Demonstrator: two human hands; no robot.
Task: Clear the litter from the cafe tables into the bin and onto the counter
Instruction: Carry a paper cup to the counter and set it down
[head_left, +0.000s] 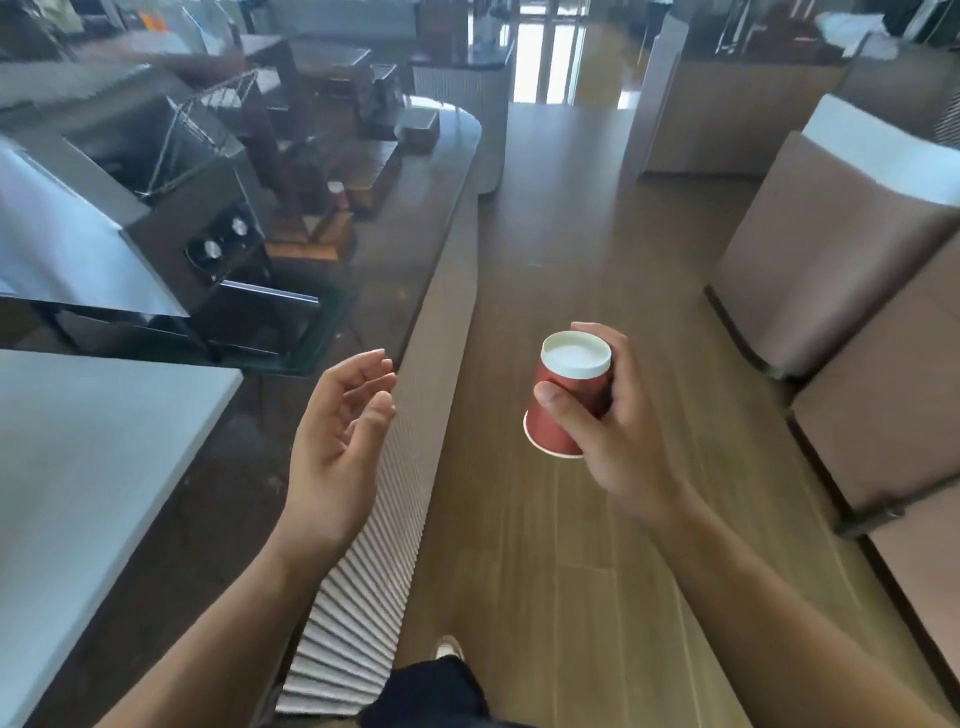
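Observation:
My right hand (610, 423) grips a red paper cup (563, 410) with a white lid, held over the wooden floor with the lid tilted away from me. The thumb lies across the cup's front and the fingers wrap behind it. My left hand (340, 436) hangs in the air palm up, fingers loosely curled, holding nothing. It hovers at the edge of the dark counter (400, 260), whose ribbed front panel runs down below it.
On the counter stand a dark machine with knobs (208, 218), wooden boxes (363, 171) and a small red-capped bottle (338, 193). A pale slab (93, 441) lies at the near left. Brown padded seats (831, 249) line the right side. A wooden-floored aisle (566, 234) runs ahead.

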